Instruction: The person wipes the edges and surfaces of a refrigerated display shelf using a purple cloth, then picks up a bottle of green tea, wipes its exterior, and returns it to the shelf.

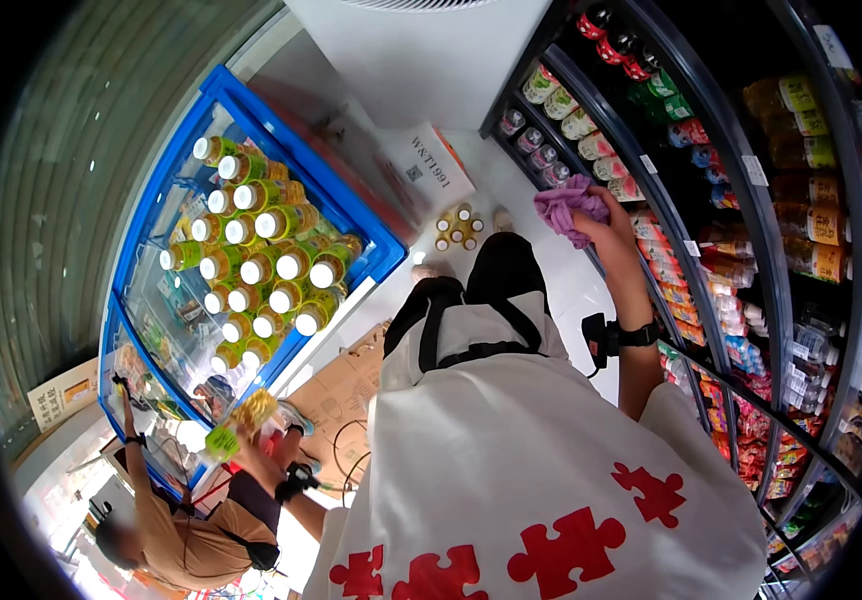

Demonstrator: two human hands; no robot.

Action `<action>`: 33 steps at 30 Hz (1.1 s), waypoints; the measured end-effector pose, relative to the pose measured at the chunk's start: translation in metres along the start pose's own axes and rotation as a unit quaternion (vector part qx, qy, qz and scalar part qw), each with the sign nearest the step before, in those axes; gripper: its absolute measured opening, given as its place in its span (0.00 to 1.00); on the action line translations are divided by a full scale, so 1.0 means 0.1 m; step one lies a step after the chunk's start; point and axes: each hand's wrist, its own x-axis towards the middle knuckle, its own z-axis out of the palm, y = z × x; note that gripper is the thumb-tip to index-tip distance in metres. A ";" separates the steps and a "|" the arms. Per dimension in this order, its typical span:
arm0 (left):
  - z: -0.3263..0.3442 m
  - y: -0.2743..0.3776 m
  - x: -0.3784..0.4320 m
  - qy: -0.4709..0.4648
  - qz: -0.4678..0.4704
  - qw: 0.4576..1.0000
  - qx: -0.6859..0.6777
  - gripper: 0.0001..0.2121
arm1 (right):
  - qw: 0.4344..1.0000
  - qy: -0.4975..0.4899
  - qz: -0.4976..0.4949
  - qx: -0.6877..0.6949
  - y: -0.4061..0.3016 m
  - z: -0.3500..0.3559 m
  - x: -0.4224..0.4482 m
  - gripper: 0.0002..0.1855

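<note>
My left hand (257,454) is at the lower left, closed around a drink bottle (222,444) with a yellow-green label. That bottle is tilted and stands out past the near corner of a blue-framed chest freezer (393,255). On the freezer's glass top, a group of several upright bottles (281,262) with white caps and green labels is packed close together. In my right hand (611,225) is a bunched purple cloth (567,208), held up beside the lower front of the drink shelves (716,300). The fingers partly hide the cloth.
Several white-capped bottles (459,225) stand on the floor ahead of my feet, near a white box (429,169) with writing. Flattened cardboard (344,390) and a dark cable lie by the freezer. At lower left, another person (190,544) reaches toward the freezer.
</note>
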 end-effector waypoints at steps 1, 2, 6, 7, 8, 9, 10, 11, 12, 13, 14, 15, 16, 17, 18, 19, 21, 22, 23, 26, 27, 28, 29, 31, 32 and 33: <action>-0.16 0.10 -0.07 0.005 -0.010 1.000 0.008 0.32 | 1.000 -0.002 -0.001 -0.002 0.02 0.00 0.01 0.23; -0.27 0.22 -0.14 0.029 0.010 0.999 -0.009 0.33 | 1.000 -0.009 -0.012 -0.004 0.06 0.00 0.03 0.23; -0.34 0.69 -0.36 0.053 0.148 0.986 -0.051 0.39 | 0.999 -0.035 -0.034 0.011 0.05 0.12 0.07 0.23; -0.28 0.81 -0.41 0.057 0.149 0.986 -0.052 0.39 | 0.998 -0.040 -0.036 0.012 0.03 0.16 0.08 0.23; -0.17 0.96 -0.47 -0.020 0.161 0.984 -0.071 0.34 | 0.998 -0.047 -0.029 0.022 -0.01 0.19 0.10 0.23; -0.05 1.10 -0.57 -0.093 0.171 0.977 -0.091 0.30 | 0.998 -0.057 -0.023 0.031 -0.05 0.23 0.11 0.23; 0.25 1.37 -0.70 -0.172 0.172 0.964 -0.111 0.31 | 0.998 -0.052 -0.026 0.032 -0.10 0.25 0.10 0.23; 0.53 1.58 -1.00 -0.232 0.171 0.949 -0.129 0.31 | 0.996 -0.067 -0.038 0.040 -0.16 0.34 0.10 0.23; 0.88 1.65 -1.16 -0.233 0.154 0.947 -0.160 0.34 | 0.996 -0.059 -0.053 0.047 -0.22 0.36 0.07 0.24; 1.06 1.60 -1.27 -0.271 0.125 0.934 -0.195 0.37 | 0.995 -0.061 -0.055 0.048 -0.31 0.42 0.03 0.24; 1.28 1.63 -1.37 -0.291 0.111 0.927 -0.208 0.39 | 0.993 -0.081 -0.055 0.070 -0.42 0.48 -0.03 0.24; 1.50 1.69 -1.45 -0.304 0.099 0.927 -0.196 0.40 | 0.990 -0.096 -0.055 0.092 -0.52 0.51 -0.11 0.25; 1.74 1.80 -1.54 -0.355 0.093 0.908 -0.201 0.38 | 0.990 -0.087 -0.054 0.092 -0.57 0.55 -0.19 0.25; 1.88 1.78 -1.51 -0.392 0.077 0.891 -0.218 0.39 | 0.983 -0.112 -0.062 0.128 -0.65 0.60 -0.28 0.26; 2.01 1.75 -1.47 -0.429 0.063 0.870 -0.234 0.41 | 0.974 -0.136 -0.072 0.165 -0.74 0.64 -0.36 0.27; 2.13 1.77 -1.47 -0.457 0.063 0.857 -0.230 0.41 | 0.975 -0.125 -0.076 0.166 -0.82 0.65 -0.43 0.27; 2.29 1.75 -1.48 -0.490 0.053 0.841 -0.223 0.40 | 0.959 -0.210 -0.067 0.180 -0.95 0.64 -0.55 0.27; 2.36 1.79 -1.50 -0.503 0.052 0.835 -0.219 0.40 | 0.961 -0.196 -0.069 0.183 -0.98 0.62 -0.61 0.27; 2.43 1.82 -1.54 -0.522 0.024 0.822 -0.227 0.39 | 0.957 -0.197 -0.076 0.198 -1.00 0.61 -0.67 0.27; 2.58 1.91 -1.66 -0.562 -0.017 0.796 -0.223 0.36 | 0.953 -0.203 -0.088 0.205 -1.02 0.55 -0.78 0.28; 2.64 1.93 -1.71 -0.565 -0.010 0.795 -0.220 0.34 | 0.954 -0.201 -0.099 0.200 -1.07 0.53 -0.84 0.28; 2.68 1.94 -1.74 -0.566 -0.002 0.795 -0.218 0.34 | 0.954 -0.199 -0.109 0.195 -1.09 0.51 -0.88 0.28; 2.72 1.91 -1.74 -0.580 -0.012 0.786 -0.215 0.32 | 0.959 -0.190 -0.125 0.171 -1.08 0.48 -0.90 0.28; 2.78 1.96 -1.80 -0.606 -0.047 0.761 -0.229 0.31 | 0.959 -0.178 -0.141 0.167 -1.09 0.44 -0.96 0.27; 2.79 1.98 -1.82 -0.628 -0.082 0.735 -0.243 0.30 | 0.960 -0.168 -0.156 0.164 -1.11 0.42 -0.98 0.27; 2.77 1.90 -1.80 -0.628 -0.104 0.738 -0.225 0.30 | 0.959 -0.168 -0.156 0.164 -1.13 0.41 -1.00 0.27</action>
